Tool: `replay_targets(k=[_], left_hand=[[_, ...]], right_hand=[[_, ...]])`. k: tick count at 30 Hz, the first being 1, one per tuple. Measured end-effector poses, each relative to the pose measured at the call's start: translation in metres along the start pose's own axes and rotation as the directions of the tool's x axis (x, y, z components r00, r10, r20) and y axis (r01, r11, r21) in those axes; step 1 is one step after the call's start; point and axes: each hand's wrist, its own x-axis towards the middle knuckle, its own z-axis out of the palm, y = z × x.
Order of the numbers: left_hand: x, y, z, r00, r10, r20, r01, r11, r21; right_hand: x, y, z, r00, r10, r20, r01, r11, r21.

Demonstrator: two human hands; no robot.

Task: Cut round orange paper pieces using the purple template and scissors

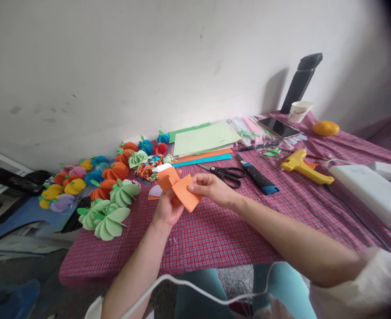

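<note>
Folded pieces of orange paper are between my two hands above the table's front part. My left hand is closed around their lower left side, with another orange piece sticking up above its fingers. On the right edge of the paper, my right hand pinches with thumb and fingers. Behind my right hand lie black-handled scissors and a dark utility knife. White and orange paper pieces rest on the cloth just left of my left hand.
Paper pumpkins in several colours crowd the table's left side. Coloured paper sheets are stacked by the wall. To the right are a yellow glue gun, a phone, a paper cup, a black bottle and a white box.
</note>
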Motion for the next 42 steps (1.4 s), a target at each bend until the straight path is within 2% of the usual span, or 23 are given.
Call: replay_targets(k=[5, 9, 12, 17, 20, 24, 27, 32, 37, 42], left_hand=[[0.0, -0.001, 0.0, 1.0, 0.024, 0.001, -0.024, 0.997, 0.078], [0.002, -0.004, 0.005, 0.997, 0.065, -0.045, -0.061, 0.995, 0.083], [0.003, -0.006, 0.007, 0.994, 0.1, -0.04, -0.096, 0.991, 0.098], [0.004, -0.008, 0.004, 0.994, 0.103, -0.038, -0.097, 0.986, 0.133], [0.003, -0.007, 0.002, 0.993, 0.103, -0.055, -0.094, 0.986, 0.139], [0.001, -0.003, 0.003, 0.989, 0.091, -0.119, -0.076, 0.988, 0.131], [0.0, 0.002, 0.006, 0.982, 0.105, -0.156, -0.092, 0.992, 0.086], [0.0, 0.005, 0.009, 0.97, 0.2, -0.137, -0.193, 0.979, 0.062], [0.002, 0.003, 0.006, 0.939, 0.267, -0.215, -0.244, 0.961, 0.127], [0.001, 0.002, 0.003, 0.963, 0.227, -0.144, -0.207, 0.968, 0.143]], right_hand=[[0.001, 0.01, 0.006, 0.982, -0.175, -0.072, 0.145, 0.941, -0.305], [0.002, 0.02, 0.005, 0.916, -0.371, -0.155, 0.238, 0.811, -0.534], [0.002, 0.021, 0.005, 0.883, -0.447, -0.145, 0.288, 0.757, -0.586], [0.0, 0.018, 0.006, 0.888, -0.439, -0.134, 0.288, 0.761, -0.581], [-0.001, 0.015, 0.006, 0.88, -0.445, -0.166, 0.261, 0.745, -0.614], [-0.002, 0.01, 0.005, 0.82, -0.529, -0.219, 0.241, 0.665, -0.707], [-0.002, 0.009, 0.004, 0.786, -0.58, -0.213, 0.221, 0.586, -0.78], [-0.002, 0.012, 0.004, 0.814, -0.557, -0.164, 0.208, 0.544, -0.813], [-0.004, 0.01, 0.006, 0.844, -0.517, -0.144, 0.242, 0.606, -0.757], [-0.004, 0.008, 0.006, 0.867, -0.474, -0.154, 0.234, 0.659, -0.714]])
